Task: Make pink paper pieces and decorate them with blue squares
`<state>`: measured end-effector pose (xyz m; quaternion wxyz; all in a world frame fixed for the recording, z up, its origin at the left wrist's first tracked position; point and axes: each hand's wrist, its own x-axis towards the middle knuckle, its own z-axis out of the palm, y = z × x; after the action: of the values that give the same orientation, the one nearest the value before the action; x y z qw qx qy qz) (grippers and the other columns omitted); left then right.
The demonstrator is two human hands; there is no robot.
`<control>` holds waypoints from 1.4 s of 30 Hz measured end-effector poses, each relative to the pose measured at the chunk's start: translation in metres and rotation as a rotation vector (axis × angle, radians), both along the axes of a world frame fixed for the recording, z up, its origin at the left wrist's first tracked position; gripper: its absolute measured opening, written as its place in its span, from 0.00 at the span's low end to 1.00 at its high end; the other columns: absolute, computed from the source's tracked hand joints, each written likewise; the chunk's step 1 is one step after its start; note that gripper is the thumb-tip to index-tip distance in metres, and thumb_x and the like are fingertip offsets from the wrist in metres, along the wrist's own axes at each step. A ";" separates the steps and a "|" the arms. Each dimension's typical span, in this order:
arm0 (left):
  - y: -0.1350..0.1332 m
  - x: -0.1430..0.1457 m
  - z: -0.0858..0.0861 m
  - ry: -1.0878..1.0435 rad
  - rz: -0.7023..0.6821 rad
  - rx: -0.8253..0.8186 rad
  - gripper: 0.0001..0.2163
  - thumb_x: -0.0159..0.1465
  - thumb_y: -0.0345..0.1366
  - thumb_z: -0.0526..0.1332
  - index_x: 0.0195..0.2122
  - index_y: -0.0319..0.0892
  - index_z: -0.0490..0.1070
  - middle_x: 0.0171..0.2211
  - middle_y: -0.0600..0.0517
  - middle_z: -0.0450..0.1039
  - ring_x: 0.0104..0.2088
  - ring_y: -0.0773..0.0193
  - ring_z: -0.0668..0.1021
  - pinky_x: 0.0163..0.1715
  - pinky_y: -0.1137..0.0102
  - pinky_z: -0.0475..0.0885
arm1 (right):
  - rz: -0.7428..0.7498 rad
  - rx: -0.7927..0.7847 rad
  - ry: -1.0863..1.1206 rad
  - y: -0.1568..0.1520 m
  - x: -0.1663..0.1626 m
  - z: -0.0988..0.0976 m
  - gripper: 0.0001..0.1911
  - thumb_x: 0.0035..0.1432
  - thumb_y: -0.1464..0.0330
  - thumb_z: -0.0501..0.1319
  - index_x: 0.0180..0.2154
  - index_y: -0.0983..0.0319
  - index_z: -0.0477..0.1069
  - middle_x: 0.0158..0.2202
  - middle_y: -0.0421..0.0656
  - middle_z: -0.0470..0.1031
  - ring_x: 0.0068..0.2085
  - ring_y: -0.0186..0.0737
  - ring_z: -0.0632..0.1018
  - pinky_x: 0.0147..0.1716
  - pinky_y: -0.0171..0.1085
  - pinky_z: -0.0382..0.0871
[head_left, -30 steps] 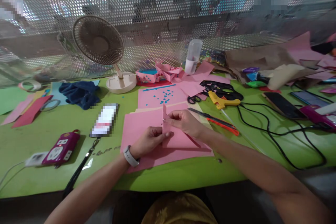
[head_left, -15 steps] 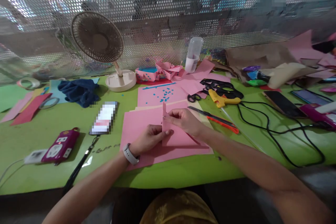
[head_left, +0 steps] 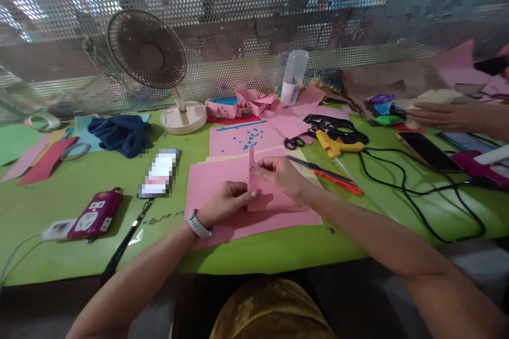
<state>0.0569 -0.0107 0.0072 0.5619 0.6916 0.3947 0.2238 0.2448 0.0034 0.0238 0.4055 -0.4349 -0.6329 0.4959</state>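
Between my hands is a folded piece of pink paper, with a narrow strip along its left edge standing upright. My left hand grips the lower left of that edge, thumb over the paper and the other fingers partly hidden behind it. Higher up, my right hand pinches the same raised strip between thumb and fingers. Beneath them lies a larger pink sheet on the green table. An orange utility knife rests just right of my right hand, close to black-handled scissors.
A yellow glue gun with a looping black cord lies right. Left are a phone, a purple power strip and a dark blue cloth. A fan stands behind. Another person's hand reaches in at far right.
Another person's hand has come in at the far right, over the crumpled pale paper. My hands keep their hold on the pink paper, with only slight movement. The view has shifted a little.
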 end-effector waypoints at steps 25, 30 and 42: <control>0.003 -0.004 0.003 0.104 -0.030 0.050 0.24 0.64 0.55 0.58 0.22 0.38 0.71 0.19 0.52 0.69 0.20 0.71 0.65 0.21 0.74 0.59 | 0.010 -0.019 0.002 -0.002 -0.003 0.003 0.27 0.51 0.45 0.63 0.20 0.59 0.59 0.22 0.35 0.55 0.27 0.33 0.58 0.28 0.37 0.52; 0.004 -0.006 0.005 0.059 -0.034 0.013 0.23 0.64 0.53 0.59 0.22 0.38 0.72 0.20 0.50 0.73 0.21 0.69 0.71 0.23 0.75 0.65 | -0.048 -0.015 0.072 0.007 0.004 0.005 0.25 0.51 0.45 0.63 0.23 0.60 0.65 0.24 0.39 0.65 0.29 0.36 0.67 0.31 0.38 0.60; 0.006 0.000 -0.001 -0.314 0.554 0.311 0.19 0.63 0.51 0.62 0.25 0.39 0.72 0.25 0.52 0.70 0.29 0.66 0.71 0.33 0.71 0.68 | -0.041 -0.146 0.400 0.010 -0.004 -0.011 0.23 0.49 0.53 0.70 0.42 0.58 0.73 0.44 0.45 0.78 0.46 0.43 0.76 0.48 0.43 0.68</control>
<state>0.0572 -0.0046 0.0059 0.4219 0.5926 0.4372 0.5288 0.2412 0.0133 0.0133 0.5004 -0.3687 -0.4932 0.6086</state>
